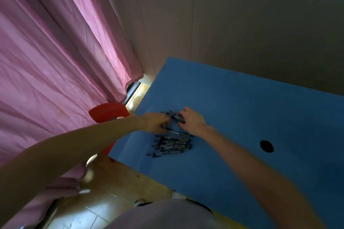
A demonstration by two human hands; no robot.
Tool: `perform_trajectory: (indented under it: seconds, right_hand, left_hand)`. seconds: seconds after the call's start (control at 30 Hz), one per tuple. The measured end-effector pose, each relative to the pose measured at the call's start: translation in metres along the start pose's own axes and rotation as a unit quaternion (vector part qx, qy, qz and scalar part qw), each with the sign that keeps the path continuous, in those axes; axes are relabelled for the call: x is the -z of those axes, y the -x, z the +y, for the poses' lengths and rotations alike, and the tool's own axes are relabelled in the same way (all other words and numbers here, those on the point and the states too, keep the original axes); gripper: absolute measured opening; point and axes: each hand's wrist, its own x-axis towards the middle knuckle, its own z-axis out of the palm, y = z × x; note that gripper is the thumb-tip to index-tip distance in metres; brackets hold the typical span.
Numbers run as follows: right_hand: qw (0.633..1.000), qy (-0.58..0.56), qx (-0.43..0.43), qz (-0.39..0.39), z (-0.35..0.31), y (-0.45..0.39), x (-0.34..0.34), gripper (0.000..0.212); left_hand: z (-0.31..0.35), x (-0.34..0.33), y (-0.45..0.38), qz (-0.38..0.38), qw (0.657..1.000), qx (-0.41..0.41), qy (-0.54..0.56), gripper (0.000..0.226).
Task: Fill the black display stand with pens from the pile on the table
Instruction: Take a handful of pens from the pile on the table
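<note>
A blue worktop (242,117) carries a pile of dark pens (172,144), lying near the worktop's left edge and roughly midway between its near and far edges. The pens in the main pile lie mostly parallel, flat on the surface. A smaller bunch of pens (176,116) sits just beyond the pile, toward the far edge.

Both hands are at this smaller bunch. The left hand (157,122) reaches in across the left edge, fingers curled down onto the pens; the picture is blurred there, and whether its grip is closed on a pen cannot be told. The right hand (192,121) lies just beside the bunch on its right, fingers curled against the pens with the ends of several pens showing at the fingertips; its grip appears to hold them.

A round black hole (266,146) is set in the worktop well to the right of the pile. The black display stand is not in view.

Off the left edge stand a red chair (108,112) and a pink curtain (55,52). A tiled floor (83,214) shows below the near edge.
</note>
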Motion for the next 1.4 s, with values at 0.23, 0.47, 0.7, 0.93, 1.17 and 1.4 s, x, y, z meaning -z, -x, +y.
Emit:
perform_trajectory:
  seconds: [0.23,0.47,0.7,0.93,1.17,1.4]
  right_hand:
    - [1.0,-0.023,-0.003,0.002,0.003,0.001,0.0,0.036]
    - [1.0,-0.019,-0.01,0.01,0.008,0.006,0.008,0.033]
    - [0.999,-0.02,-0.022,0.016,0.012,0.005,0.009,0.028]
    - [0.999,-0.021,-0.026,0.01,0.012,0.007,0.009,0.029]
    - [0.999,-0.023,-0.036,0.007,0.011,0.011,0.012,0.03]
    - [0.998,-0.015,-0.065,0.01,0.01,0.013,0.015,0.026]
  left_hand:
    - [-0.003,-0.007,0.004,0.034,0.997,-0.047,-0.044,0.046]
    - [-0.008,-0.013,-0.005,0.101,0.991,-0.068,-0.052,0.036]
    - [-0.014,-0.008,-0.01,0.051,0.994,-0.067,-0.072,0.068]
    - [-0.002,-0.002,-0.012,0.008,0.992,-0.062,-0.113,0.092]
    - [0.003,-0.009,-0.017,0.052,0.987,-0.072,-0.131,0.053]
    - [0.003,-0.007,-0.018,0.101,0.984,-0.075,-0.128,0.045]
